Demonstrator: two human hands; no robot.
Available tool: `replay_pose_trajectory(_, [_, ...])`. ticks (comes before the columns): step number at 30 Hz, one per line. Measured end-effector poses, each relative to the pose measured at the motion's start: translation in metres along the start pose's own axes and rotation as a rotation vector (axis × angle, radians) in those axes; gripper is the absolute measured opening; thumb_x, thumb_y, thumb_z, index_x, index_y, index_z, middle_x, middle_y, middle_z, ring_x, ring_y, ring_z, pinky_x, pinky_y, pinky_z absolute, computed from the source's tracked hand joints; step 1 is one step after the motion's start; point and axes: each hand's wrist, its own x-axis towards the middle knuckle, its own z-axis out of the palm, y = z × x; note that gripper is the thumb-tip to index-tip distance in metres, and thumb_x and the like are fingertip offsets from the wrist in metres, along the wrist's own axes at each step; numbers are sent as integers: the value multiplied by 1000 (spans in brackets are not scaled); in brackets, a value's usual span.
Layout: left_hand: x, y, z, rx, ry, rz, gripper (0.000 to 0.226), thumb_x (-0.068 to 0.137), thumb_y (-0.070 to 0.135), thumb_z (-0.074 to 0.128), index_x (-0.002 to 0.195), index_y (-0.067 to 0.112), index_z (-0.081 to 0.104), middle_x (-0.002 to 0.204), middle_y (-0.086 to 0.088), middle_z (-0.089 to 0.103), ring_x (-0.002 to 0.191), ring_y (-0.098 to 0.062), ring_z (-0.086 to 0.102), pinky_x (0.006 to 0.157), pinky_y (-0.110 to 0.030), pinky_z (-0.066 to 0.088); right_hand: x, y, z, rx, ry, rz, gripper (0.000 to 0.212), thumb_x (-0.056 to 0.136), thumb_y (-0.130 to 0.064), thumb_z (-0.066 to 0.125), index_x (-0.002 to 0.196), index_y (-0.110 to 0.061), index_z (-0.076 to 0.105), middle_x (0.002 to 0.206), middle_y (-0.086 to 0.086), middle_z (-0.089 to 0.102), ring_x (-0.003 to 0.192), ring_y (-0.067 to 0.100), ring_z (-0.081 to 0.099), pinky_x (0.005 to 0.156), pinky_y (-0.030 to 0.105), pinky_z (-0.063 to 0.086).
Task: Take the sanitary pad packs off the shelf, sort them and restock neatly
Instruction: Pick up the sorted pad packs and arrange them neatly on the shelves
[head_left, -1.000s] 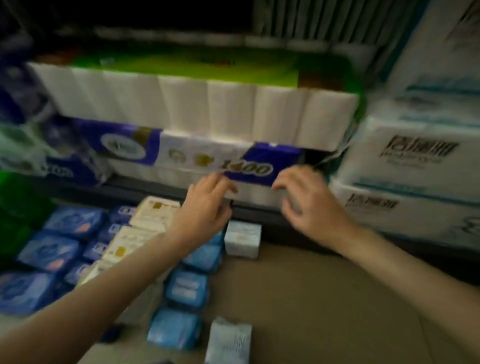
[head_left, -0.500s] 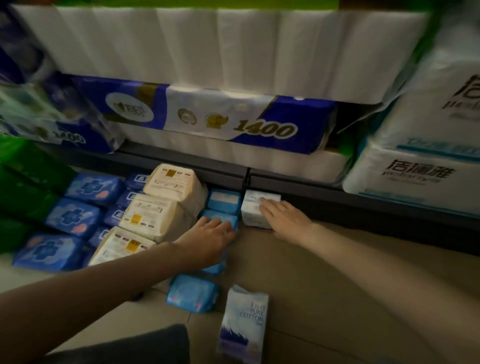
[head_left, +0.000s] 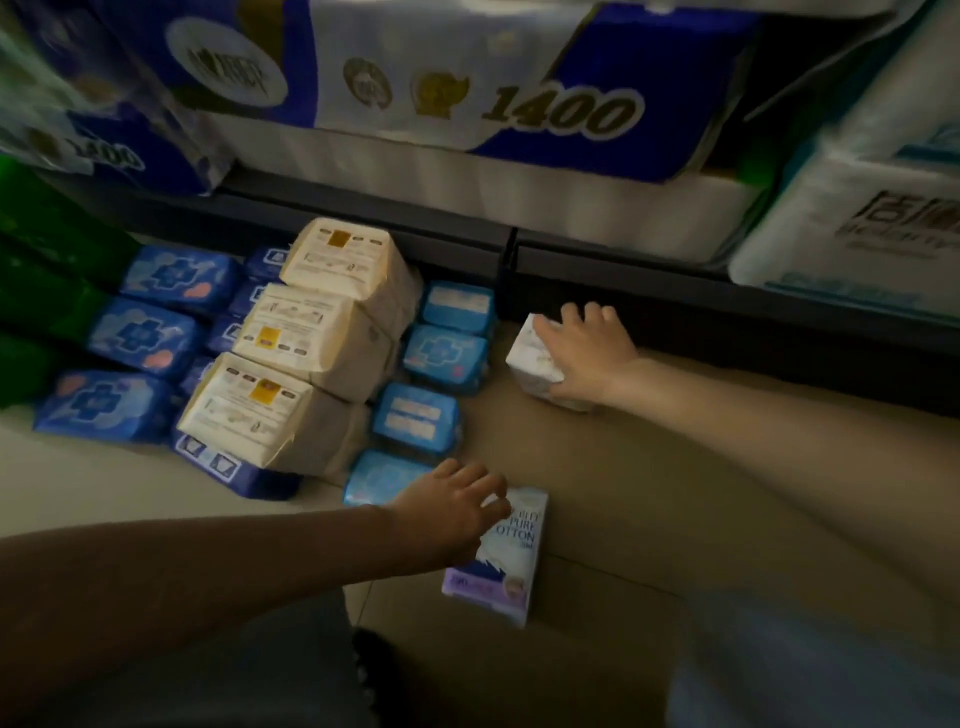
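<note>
While the right hand (head_left: 582, 353) curls round a small white soft-wrapped pad pack (head_left: 532, 358) on the floor beside the shelf base, the left hand (head_left: 452, 509), fingers spread, touches a white-and-lilac cotton pack (head_left: 511, 561); either slick wrapper could slip.

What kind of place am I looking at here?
Probably a shop aisle: bulk toilet paper packs fill a low shelf, and many sealed pad packs lie sorted in rows on the floor.

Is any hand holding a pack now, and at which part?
The right hand grips the small white pack over its top. The left hand only touches the PURE COTTON pack.
</note>
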Motion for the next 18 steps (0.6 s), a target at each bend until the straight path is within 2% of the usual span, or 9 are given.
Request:
replay_pose_trajectory(1, [0,9,7,3,-76,26,75,57,50,80,122,20,59,128,-10,55,112,-25,56,86,-30,49,-11,4,1,25,-6,12,83,81,-52,61,144,-19,20,132,15,39,117,35,41,92,40,32])
replay_pose_trajectory(2, [2,18,15,1,-186,32,83,71,46,73,140,15,39,146,-18,33,132,-32,37,101,-37,39,-23,9,4,37,-8,20,83,80,-51,62,144,-18,20,133,15,38,117,34,40,93,40,32])
replay_pose_trajectory(3, [5,25,22,15,-292,19,89,81,43,66,149,13,16,155,-22,8,142,-36,14,111,-44,24,-34,13,7,37,-18,21,82,80,-52,62,143,-17,21,132,15,38,117,34,40,93,40,32])
replay_pose_trajectory(4, [9,29,24,15,-356,-5,95,85,42,63,150,12,0,155,-22,-8,143,-37,-1,114,-47,14,-44,17,10,31,-30,19,81,81,-52,61,142,-17,22,132,15,37,117,33,39,93,39,32])
replay_pose_trajectory(5, [16,30,25,24,-352,-10,100,85,42,62,149,11,-8,154,-22,-14,143,-37,-7,116,-48,9,-53,21,14,25,-48,20,80,81,-53,60,142,-17,22,132,15,37,117,33,39,92,39,32])
replay_pose_trajectory(8, [43,17,21,15,-325,-71,107,83,43,65,148,7,-10,156,-20,-8,144,-33,-3,116,-46,8,-72,26,24,31,-108,31,80,81,-51,62,141,-17,22,133,14,36,120,31,37,95,38,30])
replay_pose_trajectory(10, [60,5,19,-39,-395,-123,112,79,46,69,148,6,-10,157,-17,5,144,-31,9,116,-44,8,-80,28,28,28,-136,30,80,81,-49,63,141,-17,21,133,13,36,121,31,36,97,39,29])
replay_pose_trajectory(13, [70,-3,26,-259,-515,-205,117,75,44,74,149,11,-11,151,-12,29,139,-29,26,114,-48,6,-78,29,31,19,-134,-9,79,81,-48,63,141,-17,22,132,12,37,120,31,36,97,40,27])
replay_pose_trajectory(18, [60,2,40,-438,-561,-341,112,70,40,78,150,19,3,149,-10,31,138,-31,25,113,-49,16,-61,35,20,42,-108,-40,80,79,-42,68,141,-21,22,135,10,36,122,29,35,98,44,28])
